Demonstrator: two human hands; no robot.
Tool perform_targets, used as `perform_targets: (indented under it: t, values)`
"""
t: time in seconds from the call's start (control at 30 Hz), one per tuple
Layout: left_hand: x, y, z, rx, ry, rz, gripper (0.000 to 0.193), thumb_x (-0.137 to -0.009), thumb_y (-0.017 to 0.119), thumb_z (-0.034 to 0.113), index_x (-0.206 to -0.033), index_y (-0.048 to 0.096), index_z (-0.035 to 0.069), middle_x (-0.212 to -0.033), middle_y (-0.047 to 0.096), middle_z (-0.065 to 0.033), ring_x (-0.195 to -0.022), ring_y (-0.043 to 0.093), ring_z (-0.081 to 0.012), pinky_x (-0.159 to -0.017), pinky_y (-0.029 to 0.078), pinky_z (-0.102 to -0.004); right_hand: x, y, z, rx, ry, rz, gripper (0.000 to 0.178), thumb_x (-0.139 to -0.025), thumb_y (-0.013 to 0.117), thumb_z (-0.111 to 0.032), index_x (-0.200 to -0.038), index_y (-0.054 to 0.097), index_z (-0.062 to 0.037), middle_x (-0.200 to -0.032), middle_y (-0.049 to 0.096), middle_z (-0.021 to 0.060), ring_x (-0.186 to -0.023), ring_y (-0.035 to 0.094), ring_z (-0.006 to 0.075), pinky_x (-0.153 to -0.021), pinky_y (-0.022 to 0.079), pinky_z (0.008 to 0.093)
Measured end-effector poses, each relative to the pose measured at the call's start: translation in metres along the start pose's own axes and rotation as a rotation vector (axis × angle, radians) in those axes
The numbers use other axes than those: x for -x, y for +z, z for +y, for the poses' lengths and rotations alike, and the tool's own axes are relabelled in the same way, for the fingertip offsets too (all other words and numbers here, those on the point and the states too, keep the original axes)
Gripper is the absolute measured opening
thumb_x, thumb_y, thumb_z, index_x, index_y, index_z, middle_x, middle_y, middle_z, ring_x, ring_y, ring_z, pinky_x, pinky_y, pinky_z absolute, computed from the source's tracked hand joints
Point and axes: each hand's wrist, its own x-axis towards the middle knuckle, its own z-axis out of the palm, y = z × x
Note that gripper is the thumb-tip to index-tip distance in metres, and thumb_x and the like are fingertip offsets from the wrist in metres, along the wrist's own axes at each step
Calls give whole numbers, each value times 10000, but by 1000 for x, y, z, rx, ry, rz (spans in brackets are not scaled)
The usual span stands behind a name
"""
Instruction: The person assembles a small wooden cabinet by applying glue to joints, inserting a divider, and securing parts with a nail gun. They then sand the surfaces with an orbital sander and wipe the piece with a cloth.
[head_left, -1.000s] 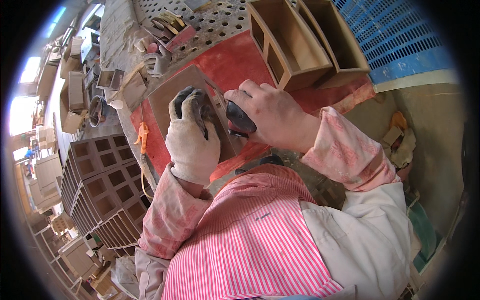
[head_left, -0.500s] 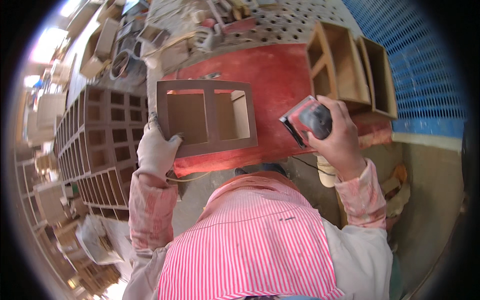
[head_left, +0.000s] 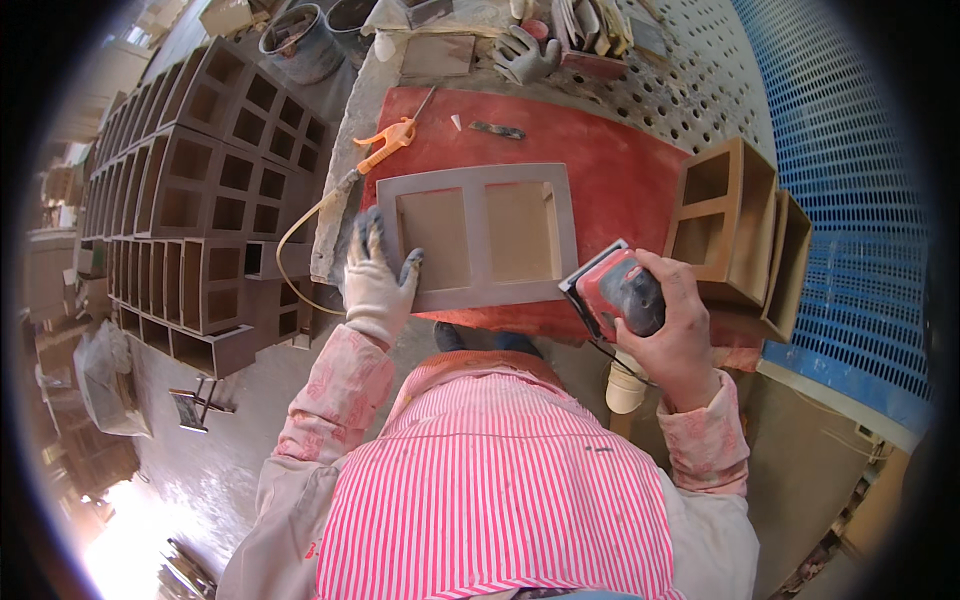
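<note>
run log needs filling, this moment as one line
left hand: gloved, at left edge of divided box | right hand: bare, gripping sander | box: on red mat | orange air gun: near box's upper left corner

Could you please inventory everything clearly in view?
Red sheet: one, red, centre
Two-opening box: one, greyish, on the sheet
Sander: one, red and black, right of the box
Air gun: one, orange, sheet's far left
Hose: one, yellowish, sheet's left
Loose glove: one, grey, beyond the sheet
Open boxes: two, tan, sheet's right side
Slotted panel: one, blue, far right
Stacked boxes: many, brown, left
Buckets: two, dark, upper left
Left hand: one, white glove, on the box's left
Right hand: one, bare, holding the sander
</note>
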Motion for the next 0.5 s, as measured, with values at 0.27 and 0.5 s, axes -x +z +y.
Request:
perform_targets:
  t: [0.27,0.5]
  values:
    - [-52,13,75,-41,439,-294,883,-1076,450,630,-1692,302,15,-1787,216,-214,-1679,124,-352,-1364,53,-492,-19,6,-15,7,-6,26,747,-683,835,18,-1390,634,-112,-1233,645,144,-1125,680,351,-967,578,434]
    - [4,-5,62,234,610,-231,652,-1017,667,457,-1534,559,74,-1555,574,-171,-1507,465,-390,-1311,234,-604,-31,2,-4,60,5,11,751,-692,830,30,-1400,621,-109,-1254,641,149,-1140,678,354,-977,574,437]
